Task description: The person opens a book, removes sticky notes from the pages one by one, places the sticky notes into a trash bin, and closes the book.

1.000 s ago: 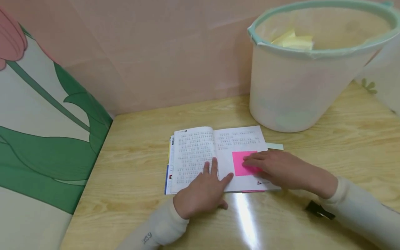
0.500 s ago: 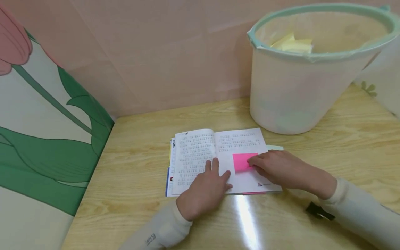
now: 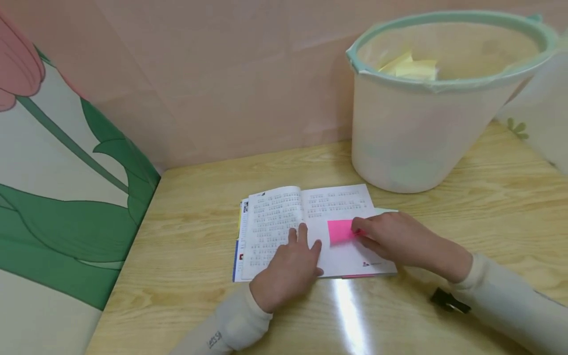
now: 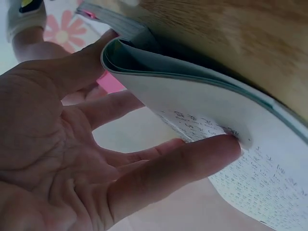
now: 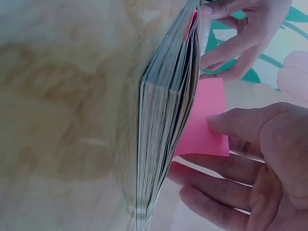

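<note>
An open book (image 3: pixel 275 212) of printed text lies on the wooden table. On its right page is a bright pink sticky note (image 3: pixel 339 231), its lower edge raised off the paper. My right hand (image 3: pixel 399 241) pinches the note's right side. In the right wrist view the pink sheet (image 5: pixel 204 115) stands out from the page, with the thumb (image 5: pixel 228 120) against its face. Spread fingers of my left hand (image 3: pixel 288 271) rest across the book's centre fold. Seen from the left wrist, one fingertip (image 4: pixel 226 147) presses the printed page and the pages bulge at the fold.
Behind the book to the right stands a tall whitish bin (image 3: pixel 412 133) with a green rim and yellow papers (image 3: pixel 414 69) inside. A pale green tab (image 3: pixel 386 211) sticks out of the book's right side. A small black object (image 3: pixel 450 301) lies by the right sleeve.
My right hand has gone from fingers laid over the flat note to pinching its right side, and the note's lower part has come up. My left hand stays on the book.
</note>
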{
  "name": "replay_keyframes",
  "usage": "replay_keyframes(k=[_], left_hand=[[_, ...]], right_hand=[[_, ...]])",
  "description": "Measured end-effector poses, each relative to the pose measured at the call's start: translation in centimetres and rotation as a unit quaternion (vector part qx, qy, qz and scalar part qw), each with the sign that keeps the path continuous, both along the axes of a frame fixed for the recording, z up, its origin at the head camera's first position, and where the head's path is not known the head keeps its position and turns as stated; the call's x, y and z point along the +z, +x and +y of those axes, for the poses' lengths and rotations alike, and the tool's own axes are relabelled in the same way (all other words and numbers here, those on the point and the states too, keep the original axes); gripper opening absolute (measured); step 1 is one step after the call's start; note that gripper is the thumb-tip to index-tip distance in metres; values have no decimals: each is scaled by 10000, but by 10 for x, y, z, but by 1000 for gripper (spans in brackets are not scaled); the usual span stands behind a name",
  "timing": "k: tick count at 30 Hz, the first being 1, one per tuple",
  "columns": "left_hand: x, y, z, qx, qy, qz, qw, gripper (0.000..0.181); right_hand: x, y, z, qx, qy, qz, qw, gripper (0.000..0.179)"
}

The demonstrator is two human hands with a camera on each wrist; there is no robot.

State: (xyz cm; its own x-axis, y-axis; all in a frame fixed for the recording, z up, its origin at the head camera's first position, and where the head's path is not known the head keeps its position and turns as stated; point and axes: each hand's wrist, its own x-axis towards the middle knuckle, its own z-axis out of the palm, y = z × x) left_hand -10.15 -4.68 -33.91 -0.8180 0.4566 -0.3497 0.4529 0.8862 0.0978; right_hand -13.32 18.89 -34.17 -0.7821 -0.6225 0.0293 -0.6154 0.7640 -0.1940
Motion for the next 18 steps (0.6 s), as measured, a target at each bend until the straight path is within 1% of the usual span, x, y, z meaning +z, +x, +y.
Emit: replay_keyframes(k=[2, 7, 11, 14, 18], left_hand=[[0, 0, 1, 8, 17, 18, 10000, 58], [0, 2, 3, -102, -69, 252, 9996, 56], [-1, 3, 3, -140, -164, 405, 9989, 56], [-1, 4, 4, -107, -145, 399, 9990, 57], [-1, 6, 5, -75, -123, 323, 9994, 57]], right_hand=[[1, 0, -1, -17, -29, 48, 10000, 13], [4, 2, -10, -177, -136, 233, 9995, 15], [5, 2, -16, -331, -205, 532, 9978, 14], [5, 2, -15, -414, -166, 704, 9965, 14], [6, 2, -13, -506, -125, 748, 9958, 13]])
